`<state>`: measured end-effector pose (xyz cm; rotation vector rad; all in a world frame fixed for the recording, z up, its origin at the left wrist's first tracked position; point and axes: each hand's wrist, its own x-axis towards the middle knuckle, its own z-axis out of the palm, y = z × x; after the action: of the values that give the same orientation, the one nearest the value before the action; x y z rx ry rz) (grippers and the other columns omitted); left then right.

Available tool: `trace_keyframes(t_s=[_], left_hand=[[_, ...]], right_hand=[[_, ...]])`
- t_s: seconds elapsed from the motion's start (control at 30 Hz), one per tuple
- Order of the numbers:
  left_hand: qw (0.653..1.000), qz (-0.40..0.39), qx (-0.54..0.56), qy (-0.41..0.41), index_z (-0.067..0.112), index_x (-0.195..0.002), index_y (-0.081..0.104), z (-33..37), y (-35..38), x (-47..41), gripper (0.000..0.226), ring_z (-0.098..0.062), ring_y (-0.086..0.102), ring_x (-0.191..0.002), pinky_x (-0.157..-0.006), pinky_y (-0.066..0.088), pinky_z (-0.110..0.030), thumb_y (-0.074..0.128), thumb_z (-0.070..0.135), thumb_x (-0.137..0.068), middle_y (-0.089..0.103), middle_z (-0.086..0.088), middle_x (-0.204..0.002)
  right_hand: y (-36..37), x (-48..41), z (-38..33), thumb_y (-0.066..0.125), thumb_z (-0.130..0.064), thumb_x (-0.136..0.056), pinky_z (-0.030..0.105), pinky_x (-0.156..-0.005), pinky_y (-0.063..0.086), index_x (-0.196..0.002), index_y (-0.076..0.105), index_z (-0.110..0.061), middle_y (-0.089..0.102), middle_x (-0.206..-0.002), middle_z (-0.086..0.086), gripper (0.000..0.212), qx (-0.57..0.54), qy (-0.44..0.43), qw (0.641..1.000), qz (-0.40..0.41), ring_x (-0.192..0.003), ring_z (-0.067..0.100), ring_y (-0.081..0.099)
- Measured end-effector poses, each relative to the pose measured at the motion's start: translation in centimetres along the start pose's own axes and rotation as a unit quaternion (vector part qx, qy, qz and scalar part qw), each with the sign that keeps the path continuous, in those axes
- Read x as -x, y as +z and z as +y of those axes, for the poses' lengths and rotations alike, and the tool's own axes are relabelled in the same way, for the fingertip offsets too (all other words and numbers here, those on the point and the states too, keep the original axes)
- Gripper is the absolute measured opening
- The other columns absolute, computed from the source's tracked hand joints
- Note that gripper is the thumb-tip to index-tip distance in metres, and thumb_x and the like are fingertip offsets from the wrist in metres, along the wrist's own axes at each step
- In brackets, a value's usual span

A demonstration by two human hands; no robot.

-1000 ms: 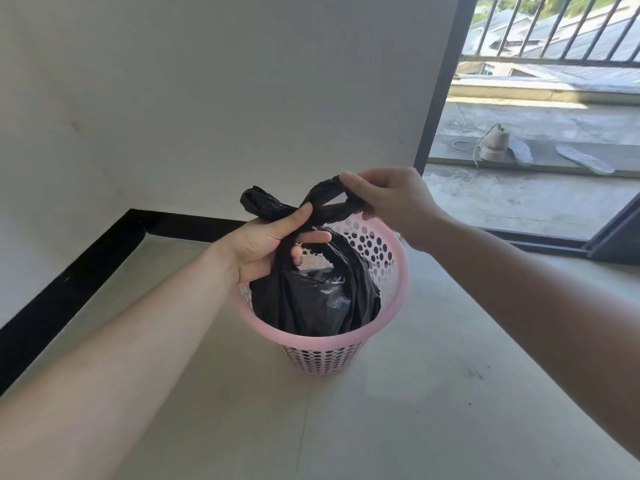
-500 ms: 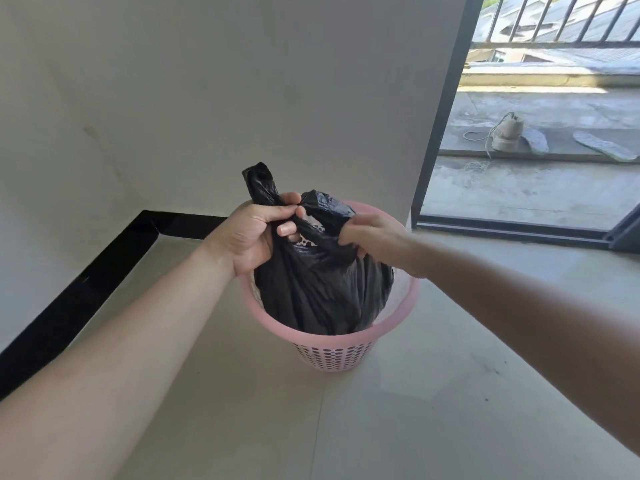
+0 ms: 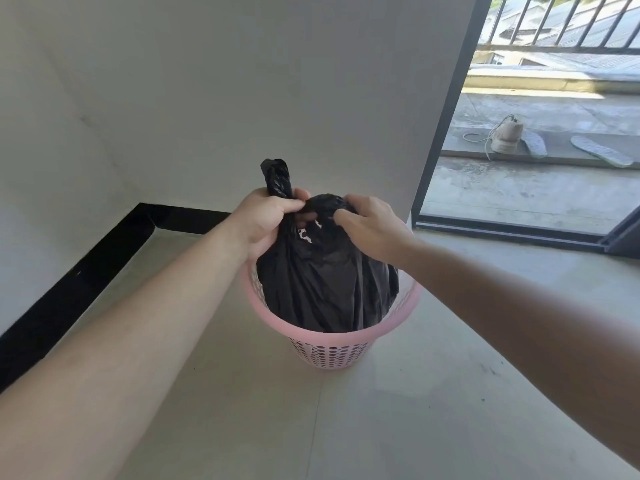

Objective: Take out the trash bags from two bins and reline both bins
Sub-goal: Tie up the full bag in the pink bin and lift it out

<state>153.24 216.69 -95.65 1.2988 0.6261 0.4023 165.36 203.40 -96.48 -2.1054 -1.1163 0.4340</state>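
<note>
Where the two bare hands meet above the bin, the left grip (image 3: 266, 220) is closed in a fist round a twisted tail (image 3: 277, 178) of the black trash bag (image 3: 322, 289), and that tail stands upright out of the top of the fist. Just beside it, the right grip (image 3: 370, 226) has its fingers curled over the bunched top of the same bag, thumb pressed into the plastic, so both grips hold the bag at its gathered mouth. Both forearms reach in from the near edge of the view.

Below the hands the bag hangs full and creased, its lower part inside the pink bin (image 3: 311, 336), its upper part well above the rim. This perforated round basket stands upright on the pale floor (image 3: 415, 410), near a corner where a white wall (image 3: 277, 81) meets a black skirting (image 3: 86, 271).

To the right, a dark door frame (image 3: 440, 133) opens onto a sunlit concrete balcony. Out there lies a beige shoe (image 3: 507, 136) with loose laces, with two grey insoles (image 3: 601, 155) beside it, and a dark railing (image 3: 561, 22) runs behind them.
</note>
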Motion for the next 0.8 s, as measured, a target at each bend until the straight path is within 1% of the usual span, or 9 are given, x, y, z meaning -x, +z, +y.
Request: trace_keyframes(t_s=[0.1,0.23,0.33,0.4,0.5,0.57,0.63,0.7,0.8], left_hand=[[0.992,0.088,0.093,0.017,0.005,-0.078,0.059,-0.2,-0.1,-0.7,0.027,-0.022,0.063,-0.073,-0.064,0.055,-0.026,0.045,-0.012,-0.092,0.066,-0.01,-0.083],[0.972,0.111,0.208,0.012,0.006,-0.085,0.056,-0.2,-0.8,-1.3,0.026,-0.024,0.067,-0.085,-0.076,0.056,-0.039,0.04,-0.013,-0.092,0.071,-0.006,-0.075],[0.959,0.096,0.265,0.0,-0.001,-0.098,0.053,-0.2,-0.6,-0.6,0.021,-0.024,0.067,-0.085,-0.09,0.055,-0.047,0.036,-0.013,-0.093,0.06,-0.003,-0.08],[0.956,0.094,0.277,-0.016,-0.005,-0.103,0.055,-0.3,-0.3,0.2,0.023,-0.022,0.065,-0.083,-0.09,0.055,-0.041,0.035,-0.011,-0.093,0.056,-0.002,-0.081],[0.961,0.075,0.265,-0.03,0.01,-0.08,0.045,-0.6,0.0,1.9,0.025,-0.027,0.068,-0.078,-0.086,0.054,-0.042,0.032,-0.007,-0.091,0.064,-0.01,-0.077],[0.967,0.053,0.247,-0.034,0.014,-0.072,0.038,-0.8,0.1,3.0,0.024,-0.029,0.065,-0.076,-0.082,0.053,-0.042,0.032,-0.002,-0.089,0.065,-0.011,-0.073],[0.971,0.038,0.231,-0.038,0.014,-0.071,0.04,-1.0,0.2,3.5,0.02,-0.03,0.063,-0.079,-0.085,0.052,-0.043,0.035,0.008,-0.089,0.066,-0.012,-0.077],[0.97,0.052,0.235,-0.043,0.016,-0.068,0.04,-1.0,0.2,3.2,0.026,-0.03,0.065,-0.077,-0.082,0.052,-0.042,0.039,0.018,-0.094,0.069,-0.015,-0.081],[0.954,0.092,0.281,-0.039,0.016,-0.065,0.037,-0.9,0.5,1.9,0.033,-0.031,0.066,-0.078,-0.078,0.052,-0.039,0.039,0.024,-0.098,0.071,-0.019,-0.085]], right_hand=[[0.0,-0.1,-0.1,0.054,-0.035,-0.092,0.026,-0.069,0.044,-0.104,0.068,-0.026,0.069,-0.092,-0.003,0.02,0.002,0.023,0.996,-0.082,-0.083,0.011,0.062],[0.5,-0.5,0.9,0.061,-0.058,-0.079,0.041,-0.103,0.047,-0.106,0.073,-0.031,0.074,-0.108,-0.005,0.039,-0.092,0.078,0.979,-0.166,-0.104,0.017,0.067],[0.9,0.0,1.2,0.045,-0.082,-0.079,0.046,-0.118,0.029,-0.137,0.056,-0.035,0.054,-0.145,-0.004,0.076,-0.168,0.097,0.957,-0.217,-0.134,0.017,0.05],[0.9,-0.1,1.3,0.033,-0.088,-0.079,0.05,-0.118,0.028,-0.143,0.049,-0.034,0.053,-0.143,-0.001,0.085,-0.188,0.115,0.954,-0.204,-0.134,0.021,0.047],[0.9,-0.6,0.8,0.033,-0.086,-0.083,0.049,-0.117,0.031,-0.128,0.06,-0.033,0.067,-0.117,-0.003,0.074,-0.22,0.134,0.957,-0.134,-0.121,0.02,0.058],[1.2,-1.2,0.4,0.038,-0.083,-0.084,0.045,-0.116,0.034,-0.12,0.063,-0.032,0.068,-0.117,-0.005,0.066,-0.255,0.137,0.949,-0.123,-0.119,0.016,0.059],[1.6,-1.7,0.0,0.045,-0.068,-0.093,0.042,-0.108,0.045,-0.125,0.062,-0.025,0.068,-0.12,-0.005,0.057,-0.291,0.115,0.943,-0.109,-0.115,0.014,0.062],[1.8,-2.4,-0.5,0.048,-0.051,-0.1,0.046,-0.102,0.051,-0.115,0.064,-0.018,0.071,-0.117,-0.001,0.04,-0.332,0.104,0.936,-0.047,-0.112,0.015,0.065],[1.7,-2.5,-1.6,0.042,-0.029,-0.105,0.047,-0.094,0.056,-0.099,0.064,-0.005,0.073,-0.108,0.013,0.032,-0.454,0.165,0.876,0.008,-0.103,0.024,0.07]])
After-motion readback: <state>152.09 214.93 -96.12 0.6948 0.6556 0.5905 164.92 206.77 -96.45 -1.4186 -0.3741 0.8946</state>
